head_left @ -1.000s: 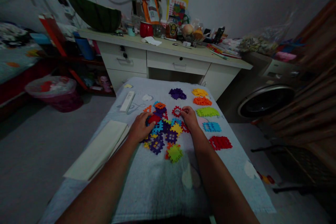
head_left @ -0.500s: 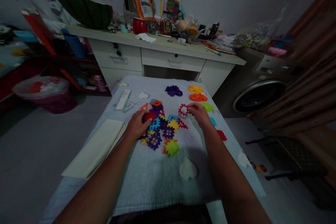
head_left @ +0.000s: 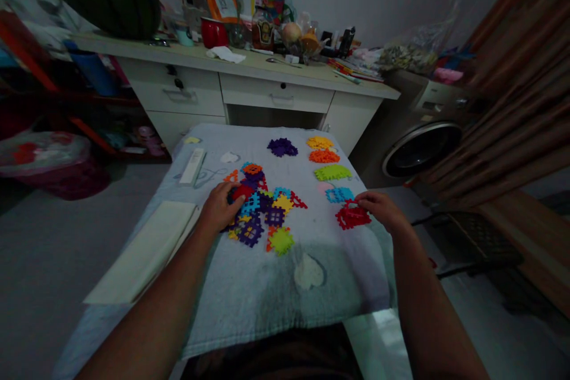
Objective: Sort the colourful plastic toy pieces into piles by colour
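Observation:
A mixed heap of coloured interlocking tiles [head_left: 262,214] lies in the middle of a pale blue towel [head_left: 276,285]. My left hand [head_left: 220,206] rests at the heap's left edge, fingers curled over a red tile [head_left: 241,192]. My right hand [head_left: 382,209] is at the towel's right side, fingertips pinched on a red tile at the red pile [head_left: 351,217]. Sorted piles run along the right: purple [head_left: 282,146], yellow [head_left: 319,142], orange [head_left: 323,156], green [head_left: 332,173] and light blue [head_left: 339,194].
A cream folded sheet [head_left: 146,249] lies at the towel's left, a white stick-shaped object [head_left: 192,166] beyond it. A cluttered white desk with drawers [head_left: 249,83] stands behind, a washing machine [head_left: 418,142] to the right, a pink bin [head_left: 44,160] on the floor at left.
My right hand carried a red tile from the heap's top right edge over to the red pile at the right. My left hand stayed on the heap. The view swung right.

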The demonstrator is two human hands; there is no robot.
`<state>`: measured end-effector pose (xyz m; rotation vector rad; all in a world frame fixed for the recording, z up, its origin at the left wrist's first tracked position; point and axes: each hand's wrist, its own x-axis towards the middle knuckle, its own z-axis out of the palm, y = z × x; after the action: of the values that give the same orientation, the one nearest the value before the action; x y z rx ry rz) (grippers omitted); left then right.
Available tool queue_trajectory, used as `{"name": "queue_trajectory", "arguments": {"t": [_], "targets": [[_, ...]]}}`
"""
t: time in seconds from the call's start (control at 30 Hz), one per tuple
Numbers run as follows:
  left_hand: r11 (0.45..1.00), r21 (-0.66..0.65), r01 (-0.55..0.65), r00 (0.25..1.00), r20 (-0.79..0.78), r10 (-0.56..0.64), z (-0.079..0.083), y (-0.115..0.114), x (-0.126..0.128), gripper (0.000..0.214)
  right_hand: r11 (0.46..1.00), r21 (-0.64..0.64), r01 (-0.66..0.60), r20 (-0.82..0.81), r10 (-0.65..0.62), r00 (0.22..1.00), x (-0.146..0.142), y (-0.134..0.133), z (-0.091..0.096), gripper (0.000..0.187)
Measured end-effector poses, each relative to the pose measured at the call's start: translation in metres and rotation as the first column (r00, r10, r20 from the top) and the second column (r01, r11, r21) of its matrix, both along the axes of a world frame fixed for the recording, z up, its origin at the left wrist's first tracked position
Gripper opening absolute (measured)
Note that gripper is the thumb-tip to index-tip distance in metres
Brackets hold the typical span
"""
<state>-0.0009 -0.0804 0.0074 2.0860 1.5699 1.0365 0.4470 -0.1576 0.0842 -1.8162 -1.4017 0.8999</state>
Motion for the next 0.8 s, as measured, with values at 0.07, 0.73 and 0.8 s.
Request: {"name": "queue_trajectory", "arguments": {"t": [0.07,0.73,0.8], "targets": [[1.0,-0.004,0.003,1.0,0.0,-0.003,0.001,0.0,0.0,0.042,0.999,-0.036,0.015,-0.01,-0.015,1.0,0.002,-0.005,-0.005,0.018],[1.0,-0.016,-0.008,1.0,0.008,0.008,0.001,-0.001,0.0,0.041,0.96,0.158,-0.231,0.47,0.133,0.873,-0.067,0.017,-0.001,0.02],[1.0,-0.013,-0.003,1.0,0.003,0.003,-0.001,0.0,0.0,0.041,0.933,0.136,-0.332,0.454,0.239,0.858,-0.095,0.024,-0.004,0.02]]}}
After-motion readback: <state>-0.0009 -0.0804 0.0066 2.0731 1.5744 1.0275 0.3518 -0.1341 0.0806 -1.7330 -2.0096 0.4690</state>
